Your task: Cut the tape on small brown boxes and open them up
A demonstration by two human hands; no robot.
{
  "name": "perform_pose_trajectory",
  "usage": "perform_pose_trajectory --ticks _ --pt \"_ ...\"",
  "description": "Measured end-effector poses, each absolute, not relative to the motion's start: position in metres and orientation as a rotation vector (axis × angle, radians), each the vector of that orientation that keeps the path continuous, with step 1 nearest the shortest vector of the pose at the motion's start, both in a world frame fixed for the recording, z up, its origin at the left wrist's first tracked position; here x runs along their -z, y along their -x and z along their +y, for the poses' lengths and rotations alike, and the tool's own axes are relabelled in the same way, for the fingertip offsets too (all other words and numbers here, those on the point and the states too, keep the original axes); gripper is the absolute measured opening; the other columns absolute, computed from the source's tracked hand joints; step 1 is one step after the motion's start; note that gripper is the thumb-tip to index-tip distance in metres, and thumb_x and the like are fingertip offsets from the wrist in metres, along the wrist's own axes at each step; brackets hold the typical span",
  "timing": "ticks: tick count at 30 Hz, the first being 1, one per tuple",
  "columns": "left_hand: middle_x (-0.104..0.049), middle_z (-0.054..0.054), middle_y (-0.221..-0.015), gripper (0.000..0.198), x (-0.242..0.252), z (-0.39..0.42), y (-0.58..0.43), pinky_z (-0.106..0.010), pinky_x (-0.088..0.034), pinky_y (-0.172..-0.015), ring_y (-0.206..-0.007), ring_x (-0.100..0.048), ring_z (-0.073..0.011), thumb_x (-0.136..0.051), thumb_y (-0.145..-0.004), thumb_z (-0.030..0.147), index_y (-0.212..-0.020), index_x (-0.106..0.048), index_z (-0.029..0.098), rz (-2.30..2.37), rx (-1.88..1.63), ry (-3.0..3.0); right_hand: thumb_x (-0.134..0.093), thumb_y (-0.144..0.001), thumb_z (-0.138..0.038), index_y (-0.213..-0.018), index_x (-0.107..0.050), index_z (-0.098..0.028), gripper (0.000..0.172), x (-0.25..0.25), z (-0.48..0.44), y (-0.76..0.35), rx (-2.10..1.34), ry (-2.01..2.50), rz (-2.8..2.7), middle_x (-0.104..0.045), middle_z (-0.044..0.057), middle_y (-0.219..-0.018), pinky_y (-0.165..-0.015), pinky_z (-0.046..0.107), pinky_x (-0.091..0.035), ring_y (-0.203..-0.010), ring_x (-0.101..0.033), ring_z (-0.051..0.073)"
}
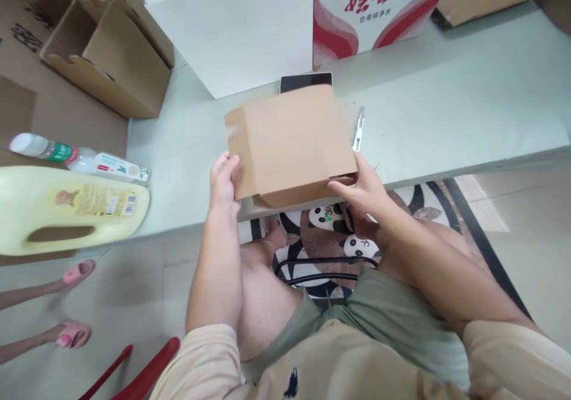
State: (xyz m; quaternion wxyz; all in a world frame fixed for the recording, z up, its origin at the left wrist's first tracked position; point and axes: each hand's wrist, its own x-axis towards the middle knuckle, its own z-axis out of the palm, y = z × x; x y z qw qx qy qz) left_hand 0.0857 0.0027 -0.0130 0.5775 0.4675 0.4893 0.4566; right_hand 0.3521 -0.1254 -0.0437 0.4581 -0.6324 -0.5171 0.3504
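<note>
Head view looks down on a plain brown cardboard box [289, 141] lying at the near edge of the pale grey-green table [446, 120], its near side hanging a little past the lip above the person's lap. The left hand [224, 181] clasps the box's left wall with fingers curled against it. The right hand [366, 190] pinches the near right corner, where a flap edge shows. With that overhang, the box would probably tip toward the floor if either grip loosened. The board looks light, matte and smooth, so it gives little friction. The pinched flap is thin and could crease or tear under a hard squeeze. A slim silver tool [358, 129] lies just beside the box's right edge; what it is cannot be told, but a sideways sweep could knock it away or catch the wrist. A flat device with a dark glossy screen [306, 82] sits right behind the box, so a push forward would likely shove it. Well off to the left lies a rounded, pale yellow plastic jug [66, 209].
</note>
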Motion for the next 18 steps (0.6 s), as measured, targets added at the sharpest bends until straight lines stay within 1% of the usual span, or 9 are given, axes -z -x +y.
perform_pose_trajectory --ticks 3,5,7,10,12,14,15,17,18 --pt "-0.07 -0.009 -0.127 0.051 0.008 -0.005 -0.079 -0.04 -0.061 -0.087 -0.122 -0.067 -0.0321 -0.074 -0.068 0.052 -0.111 -0.065 0.026 1.042 -0.984 -1.062 -0.076 -0.075 -0.045 -0.141 -0.05 -0.022 0.074 0.048 -0.122 -0.353 -0.882 1.547 -1.193 -0.068 0.015 -0.133 -0.107 0.058 -0.052 -0.124 -0.065 0.036" --pt "-0.071 -0.01 -0.127 0.058 0.01 -0.009 -0.079 -0.04 -0.062 -0.084 -0.119 -0.068 -0.0329 -0.08 -0.063 0.051 -0.112 -0.066 0.025 1.076 -0.901 -1.023 -0.077 -0.075 -0.046 -0.138 -0.051 -0.023 0.072 0.05 -0.119 -0.354 -0.894 1.532 -1.15 -0.069 0.013 -0.13 -0.105 0.058 -0.053 -0.122 -0.066 0.035" --pt "-0.075 -0.012 -0.116 0.064 0.014 -0.012 -0.081 -0.039 -0.063 -0.083 -0.113 -0.071 -0.0333 -0.086 -0.058 0.056 -0.109 -0.068 0.021 1.118 -0.837 -1.026 -0.076 -0.077 -0.051 -0.135 -0.053 -0.024 0.068 0.05 -0.115 -0.356 -0.881 1.514 -1.095 -0.07 0.012 -0.129 -0.104 0.056 -0.055 -0.121 -0.067 0.034" --pt "-0.078 -0.013 -0.096 0.066 0.019 -0.012 -0.085 -0.037 -0.062 -0.082 -0.101 -0.074 -0.0315 -0.085 -0.061 0.066 -0.102 -0.07 0.016 1.121 -0.81 -1.126 -0.065 -0.082 -0.069 -0.124 -0.06 -0.026 0.06 0.046 -0.109 -0.357 -0.856 1.463 -0.973 -0.072 0.01 -0.121 -0.101 0.055 -0.057 -0.117 -0.068 0.033" --pt "-0.074 -0.01 -0.074 0.059 0.022 -0.01 -0.084 -0.034 -0.061 -0.07 -0.082 -0.075 -0.0274 -0.082 -0.065 0.068 -0.09 -0.071 0.015 1.15 -0.727 -1.188 -0.058 -0.082 -0.078 -0.112 -0.064 -0.026 0.06 0.046 -0.106 -0.358 -0.849 1.453 -0.884 -0.074 0.009 -0.109 -0.096 0.056 -0.059 -0.112 -0.069 0.034" --pt "-0.063 -0.005 -0.054 0.054 0.025 -0.006 -0.082 -0.029 -0.054 -0.052 -0.058 -0.067 -0.0215 -0.08 -0.068 0.068 -0.075 -0.068 0.016 1.218 -0.628 -1.203 -0.058 -0.081 -0.08 -0.104 -0.066 -0.026 0.059 0.049 -0.104 -0.359 -0.82 1.459 -0.828 -0.074 0.008 -0.102 -0.093 0.056 -0.06 -0.109 -0.07 0.034" --pt "-0.059 -0.003 -0.05 0.053 0.026 -0.003 -0.081 -0.027 -0.05 -0.047 -0.052 -0.063 -0.0191 -0.077 -0.07 0.068 -0.071 -0.067 0.017 1.25 -0.637 -1.185 -0.058 -0.081 -0.079 -0.104 -0.066 -0.026 0.058 0.051 -0.104 -0.36 -0.798 1.453 -0.82 -0.074 0.008 -0.101 -0.093 0.055 -0.06 -0.109 -0.07 0.034" --pt "-0.066 -0.005 -0.061 0.048 0.029 0.002 -0.08 -0.025 -0.051 -0.049 -0.058 -0.067 -0.0182 -0.074 -0.074 0.066 -0.076 -0.068 0.018 1.267 -0.813 -1.136 -0.054 -0.086 -0.076 -0.108 -0.064 -0.026 0.055 0.056 -0.104 -0.363 -0.745 1.433 -0.827 -0.073 0.008 -0.104 -0.093 0.054 -0.059 -0.11 -0.07 0.032" --pt "-0.073 -0.006 -0.076 0.044 0.029 0.005 -0.08 -0.025 -0.056 -0.058 -0.073 -0.073 -0.0195 -0.076 -0.074 0.062 -0.085 -0.07 0.02 1.245 -0.933 -1.14 -0.051 -0.089 -0.074 -0.111 -0.064 -0.027 0.054 0.058 -0.104 -0.365 -0.717 1.425 -0.83 -0.072 0.008 -0.106 -0.093 0.053 -0.059 -0.111 -0.07 0.032"
